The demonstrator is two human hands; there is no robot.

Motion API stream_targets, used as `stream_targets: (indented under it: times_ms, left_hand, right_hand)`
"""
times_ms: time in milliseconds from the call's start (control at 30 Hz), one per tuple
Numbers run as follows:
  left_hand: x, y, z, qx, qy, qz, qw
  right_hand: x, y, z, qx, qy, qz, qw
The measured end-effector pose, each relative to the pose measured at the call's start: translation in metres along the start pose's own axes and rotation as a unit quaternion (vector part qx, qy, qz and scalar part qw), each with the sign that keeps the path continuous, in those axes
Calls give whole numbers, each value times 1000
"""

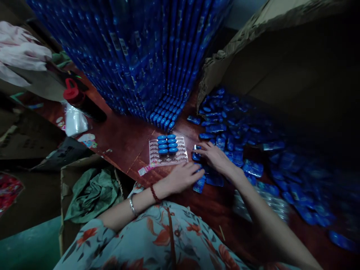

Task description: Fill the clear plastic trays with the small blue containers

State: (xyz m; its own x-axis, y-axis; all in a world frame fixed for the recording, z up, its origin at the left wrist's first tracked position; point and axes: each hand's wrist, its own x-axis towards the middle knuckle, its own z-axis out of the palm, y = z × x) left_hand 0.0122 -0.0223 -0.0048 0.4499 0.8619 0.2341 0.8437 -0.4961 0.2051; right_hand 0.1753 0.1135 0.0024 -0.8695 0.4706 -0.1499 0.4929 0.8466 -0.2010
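Observation:
A clear plastic blister tray [182, 153] lies on the table in front of me, with several glossy blue oval pieces [168, 144] grouped in its middle columns. To the right of the tray, my right hand [215, 156] has its thumb and index finger at a small shiny blue packet [196, 153]. My left hand [182, 177] reaches rightward below the tray, fingers stretched out and apart over another blue packet [199, 184]. What lies under the left fingertips is partly hidden.
Tall stacks of filled blue trays [135, 67] rise behind. Loose blue packets [233, 127] spill from a cardboard box [270, 67] at right, near more clear trays [261, 204]. A red-capped bottle [84, 101], plastic bags [75, 120] and a box with green cloth [92, 195] are at left.

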Motion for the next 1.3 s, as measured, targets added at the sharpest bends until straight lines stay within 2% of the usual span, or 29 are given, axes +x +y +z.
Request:
stream_targets:
  times_ms: [33, 100, 200, 267, 367, 467, 533, 600, 700, 767, 867, 967, 1033, 1100, 1167, 1233, 1300]
  left_hand:
    - [6, 10, 6, 1, -41, 11, 999]
    - [19, 24, 18, 13, -104, -16, 994]
    - [30, 29, 28, 6, -143, -49, 989]
    - [28, 29, 28, -19, -143, -51, 988]
    - [7, 27, 16, -69, -112, -68, 989]
    - [-24, 20, -6, -134, -55, -117, 983]
    - [-46, 10, -24, -182, -10, -164, 970]
    - [-64, -3, -39, -208, 47, -209, 954]
    - [-83, -21, -49, -171, 130, -252, 943]
    - [-90, -31, -46, -128, 160, -260, 944]
    - [-94, -42, -35, -74, 168, -245, 952]
    - [-95, -52, -26, -37, 154, -210, 965]
    - [-95, -57, -24, -25, 148, -180, 972]
    - [-96, -59, -24, -13, 144, -153, 978]
    - [-96, -59, -24, 0, 134, -141, 981]
    - [-97, -57, -24, 4, 128, -133, 983]
    - [-96, -55, -23, 0, 133, -125, 983]
  right_hand:
    - [2, -1, 0, -21, -17, -6, 1000]
    - [8, 0, -1, -49, -44, -14, 998]
    - [11, 6, 1, -37, -55, 0, 998]
    - [7, 12, 3, -14, -43, 17, 999]
    - [-3, 15, 6, -8, 0, 32, 999]
    - [-6, 3, 6, -55, 36, 34, 997]
    - [1, -12, 6, -101, 28, 25, 994]
    - [11, -27, 8, -132, -9, 18, 991]
    - [21, -40, 8, -124, -49, 42, 990]
    - [21, -43, 4, -65, -17, 73, 995]
    - [15, -49, -3, 116, 89, 80, 986]
    - [16, -66, 3, 288, 178, 35, 940]
    - [21, -78, 18, 333, 220, 4, 917]
    - [26, -86, 34, 316, 246, -15, 916]
    - [27, -89, 44, 242, 241, -19, 940]
    - [25, -89, 44, 134, 199, -11, 971]
    - [23, -90, 36, 41, 144, -2, 989]
